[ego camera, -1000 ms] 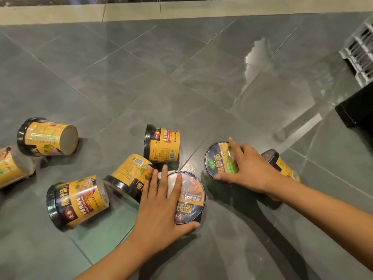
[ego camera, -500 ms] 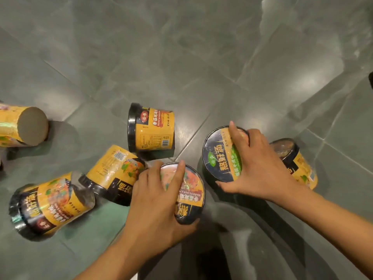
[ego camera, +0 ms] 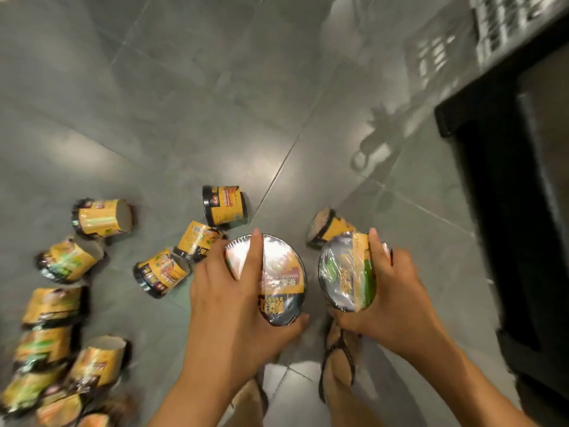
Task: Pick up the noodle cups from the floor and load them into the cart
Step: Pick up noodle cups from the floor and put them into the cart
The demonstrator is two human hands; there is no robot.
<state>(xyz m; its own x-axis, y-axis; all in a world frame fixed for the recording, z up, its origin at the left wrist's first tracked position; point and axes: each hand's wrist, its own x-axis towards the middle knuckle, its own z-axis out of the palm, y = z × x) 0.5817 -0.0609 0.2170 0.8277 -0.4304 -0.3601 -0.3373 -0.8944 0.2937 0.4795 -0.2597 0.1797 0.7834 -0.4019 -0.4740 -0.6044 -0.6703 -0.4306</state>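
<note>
Cups fill both hands near the lower middle of the frame. The left hand [ego camera: 228, 291] is wrapped around a red-lidded cup [ego camera: 277, 282], fingers curled over the far rim with the index finger lying across the lid and the thumb under the near edge; the foil lid faces up toward the camera, so the cup's axis runs roughly away from the lens toward the floor. The right hand [ego camera: 388, 291] grips a green-lidded cup [ego camera: 345, 272] in the same way, fingers over its right rim, thumb below, lid tilted up and slightly left. The two cups sit side by side, apart from one another, and appear lifted above the grey tiled floor [ego camera: 191, 97], though blur makes the gap hard to judge.

More cups lie on their sides on the floor. One [ego camera: 224, 205] at centre has its black rim pointing left; another [ego camera: 326, 226] lies just above the right hand, lid toward the camera. A cup [ego camera: 103, 217] at left points its pale base right. Further cups trail down the left edge into the lower left corner, blurred. A black cart [ego camera: 505, 211] runs down the right edge, with a white grid crate [ego camera: 505, 29] at upper right. Sandalled feet [ego camera: 338, 362] show below the hands
</note>
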